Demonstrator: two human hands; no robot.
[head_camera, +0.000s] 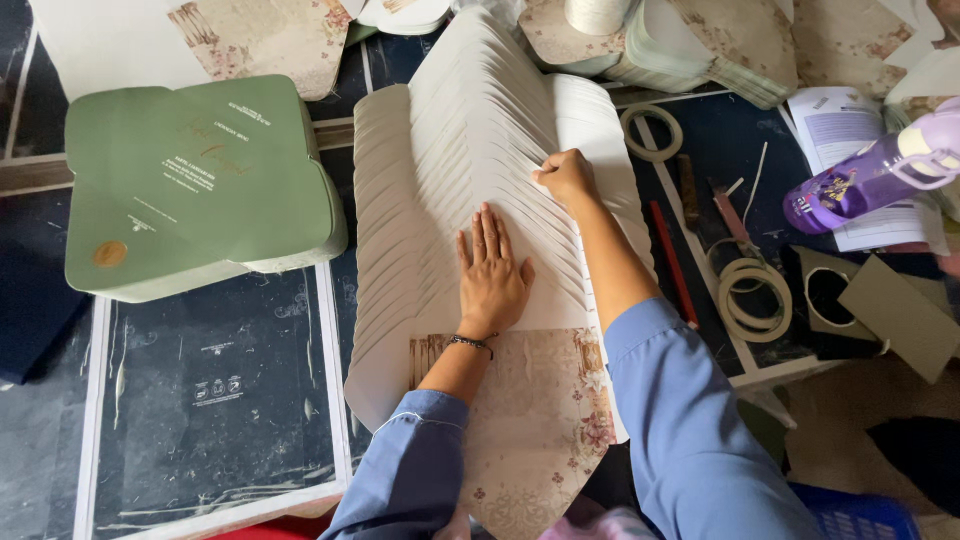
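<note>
A long fanned row of cream die-cut card sheets (450, 150) lies overlapped down the middle of the dark work surface. The nearest sheet shows a beige floral print (540, 410). My left hand (490, 275) lies flat, fingers together, pressing on the fanned sheets. My right hand (566, 176) is further up the row, fingers curled and pinching the edge of one cream sheet near the right side of the fan. Both arms wear blue sleeves; a dark bracelet sits on my left wrist.
A stack of green printed card envelopes (200, 185) stands at the left. Rolls of tape (652, 132) (755, 295), a red pencil (672, 262) and a purple bottle (870, 175) lie at the right. More floral and green stacks (720, 45) fill the far edge.
</note>
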